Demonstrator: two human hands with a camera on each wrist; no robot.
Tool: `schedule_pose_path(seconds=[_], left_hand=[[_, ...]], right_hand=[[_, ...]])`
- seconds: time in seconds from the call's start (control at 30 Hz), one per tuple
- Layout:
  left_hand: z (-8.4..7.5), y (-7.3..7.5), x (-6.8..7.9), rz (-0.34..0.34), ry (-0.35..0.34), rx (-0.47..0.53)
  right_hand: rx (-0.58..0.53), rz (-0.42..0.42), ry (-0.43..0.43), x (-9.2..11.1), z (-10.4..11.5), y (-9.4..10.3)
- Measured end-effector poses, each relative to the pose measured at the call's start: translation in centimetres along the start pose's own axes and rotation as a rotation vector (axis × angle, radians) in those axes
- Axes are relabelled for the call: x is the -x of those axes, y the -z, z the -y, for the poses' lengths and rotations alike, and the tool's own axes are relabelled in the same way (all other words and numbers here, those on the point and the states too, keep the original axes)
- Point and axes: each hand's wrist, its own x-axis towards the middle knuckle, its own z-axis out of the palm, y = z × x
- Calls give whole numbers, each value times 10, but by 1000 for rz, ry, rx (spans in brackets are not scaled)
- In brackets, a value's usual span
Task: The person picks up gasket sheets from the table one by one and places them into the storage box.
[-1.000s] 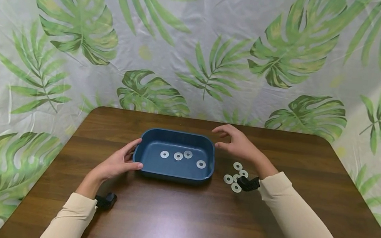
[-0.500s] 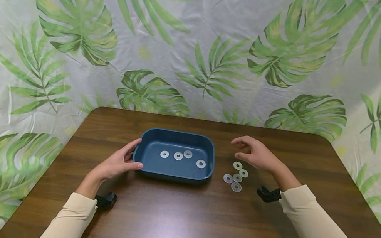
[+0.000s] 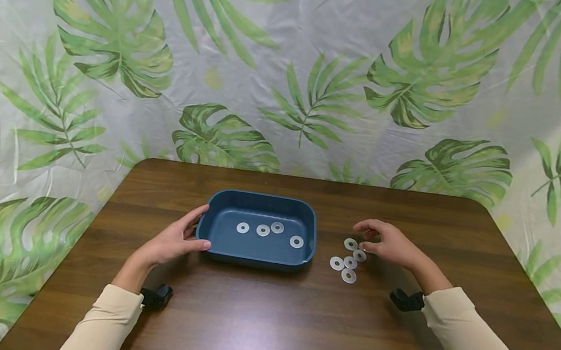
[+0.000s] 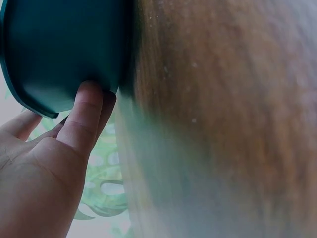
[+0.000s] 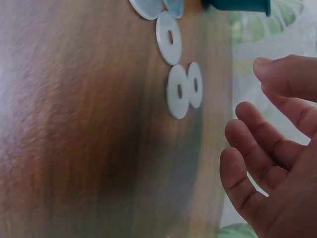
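Observation:
A blue rectangular plastic tub (image 3: pixel 252 250) stands on the table with several flat metal washers (image 3: pixel 262 230) lying apart on its floor. My left hand (image 3: pixel 171 241) holds the tub's left end, thumb at the front corner of the rim and fingers along the side. In the left wrist view, fingertips press on the tub's outer wall (image 4: pixel 64 44). Right of the tub, several more washers (image 3: pixel 349 276) lie in a loose cluster on the wood. My right hand (image 3: pixel 392 245) hovers over the cluster's far right edge, fingers loosely bent, with nothing visible between thumb and fingers in the right wrist view.
The brown wooden table (image 3: pixel 265 321) has rounded far corners. Directly behind it hangs a leaf-patterned cloth (image 3: pixel 321 76). Black wrist-worn devices (image 3: pixel 157 296) sit at both wrists, low over the tabletop.
My right hand has moved from beside the tub's right rim, rightward and nearer, to the washer cluster. The left hand and tub stay in place.

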Motion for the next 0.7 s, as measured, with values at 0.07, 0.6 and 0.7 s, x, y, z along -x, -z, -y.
schedule_pose_path(seconds=[0.07,0.6,0.7], left_hand=[[0,0,0,-2,-7,2],[-1,-2,4,-8,-8,-5],[-2,-1,3,-8,-8,1]], right_hand=[[-5,-6,4,0,-3,-3],[111,-40,-7,-13,-14,-22],[173,-60,4,-15,-13,-24]])
